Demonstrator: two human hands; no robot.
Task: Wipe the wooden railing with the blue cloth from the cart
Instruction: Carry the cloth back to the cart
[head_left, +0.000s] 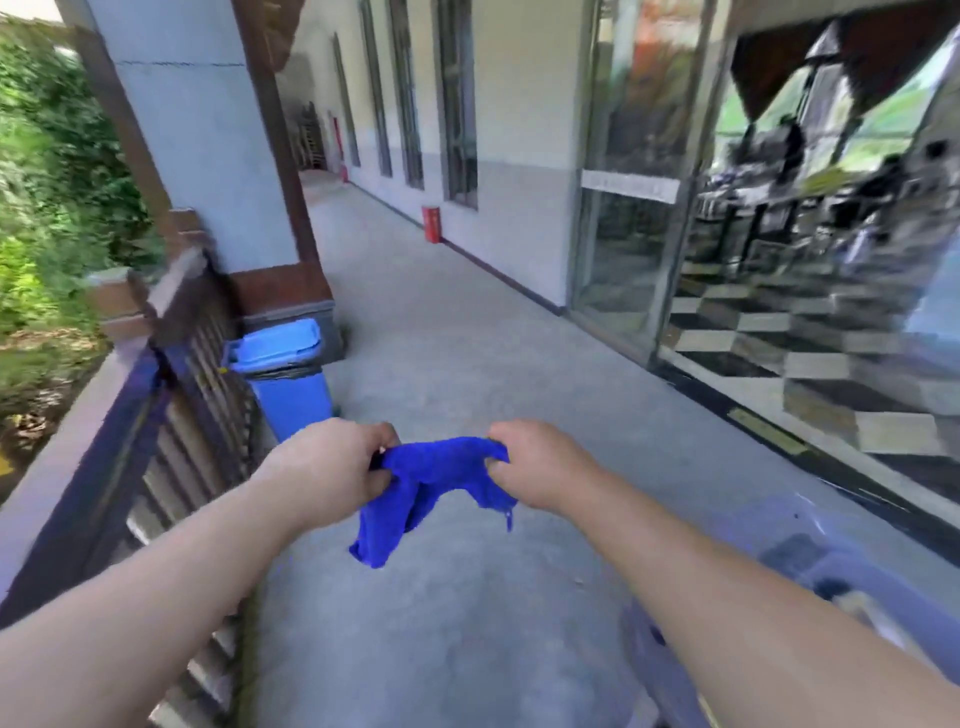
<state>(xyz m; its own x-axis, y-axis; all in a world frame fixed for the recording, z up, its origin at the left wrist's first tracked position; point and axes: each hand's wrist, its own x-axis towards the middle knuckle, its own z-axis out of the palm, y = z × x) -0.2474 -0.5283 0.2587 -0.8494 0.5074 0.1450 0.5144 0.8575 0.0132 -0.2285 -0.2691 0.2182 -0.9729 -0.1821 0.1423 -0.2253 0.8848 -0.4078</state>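
I have the bright blue terry cloth (436, 483) up off the cart and stretched between both hands out in front of me, over the grey concrete walkway floor (467, 332). My left hand (332, 467) is closed on the cloth's left end, fingers curled into the fabric, and my right hand (535, 462) is pinched shut on its right end; the middle sags and a loose corner hangs down below the left hand. The long dark-brown wooden railing with slatted balusters (130, 410) runs along the left, from near my left forearm to the far pillar, and the cloth is well apart from it, touching nothing but my hands. The grey-blue plastic cart (810, 561) sits near on the right, blurred. A blue plastic bin (291, 374) stands against the railing further ahead. By my reckoning the fetching is done and I am readying the cloth; wiping has not started. Next I should bunch it into one hand, turn left, and press it flat on the top rail.
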